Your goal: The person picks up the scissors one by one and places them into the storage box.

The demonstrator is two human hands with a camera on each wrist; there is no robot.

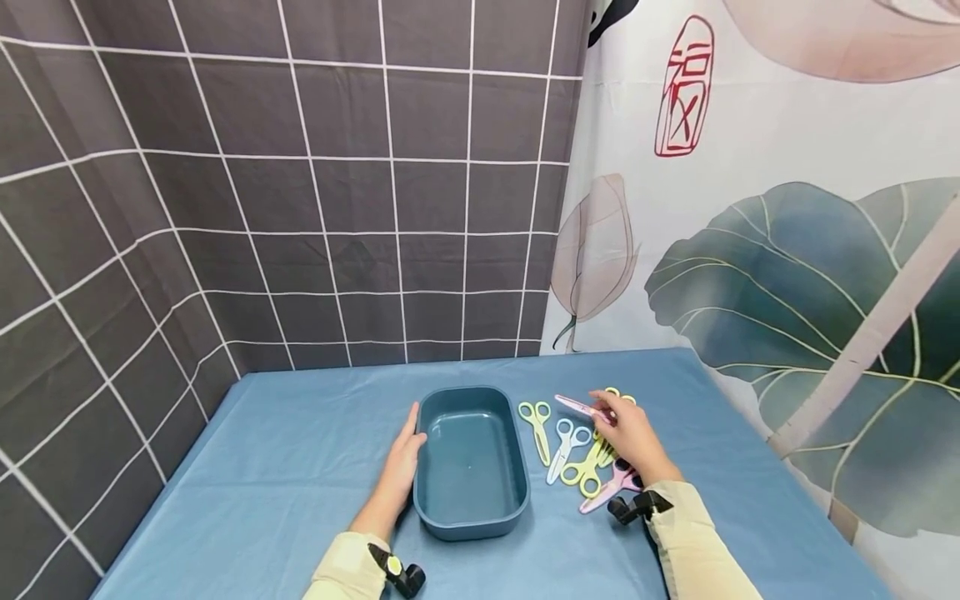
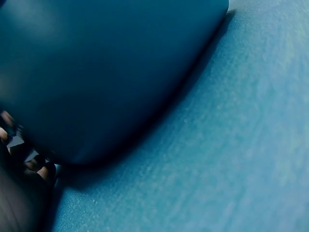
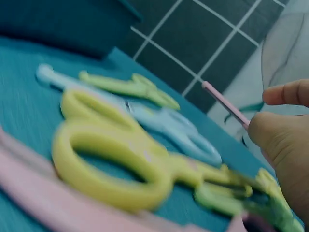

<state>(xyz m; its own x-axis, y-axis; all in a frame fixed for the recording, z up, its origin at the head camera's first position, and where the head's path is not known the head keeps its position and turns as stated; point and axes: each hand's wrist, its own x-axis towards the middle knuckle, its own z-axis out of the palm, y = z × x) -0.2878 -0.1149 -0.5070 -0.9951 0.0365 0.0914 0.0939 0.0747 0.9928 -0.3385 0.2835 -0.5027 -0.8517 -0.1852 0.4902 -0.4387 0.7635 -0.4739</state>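
Note:
A deep blue rectangular plastic bin (image 1: 471,530) stands on the table, its inside bare. At its left wall, my left hand (image 1: 401,462) holds the side, with the thumb at the rim and fingers along the outside. My right hand (image 1: 632,429) pinches a pair of pink scissors (image 1: 574,406) between thumb and fingers, raised above the others, pointing left. Below it lie yellow scissors (image 3: 111,145), light blue scissors (image 1: 559,454), yellow-green scissors (image 1: 538,427) and another pink pair (image 1: 598,498). More yellow scissors (image 1: 627,398) are partly hidden behind the right hand.
A blue cloth covers the table (image 1: 285,467). Behind it hangs a dark grey curtain (image 1: 345,200) with white grid lines. A white leaf-patterned curtain (image 1: 750,275) hangs at the right. Black cameras are strapped at both wrists.

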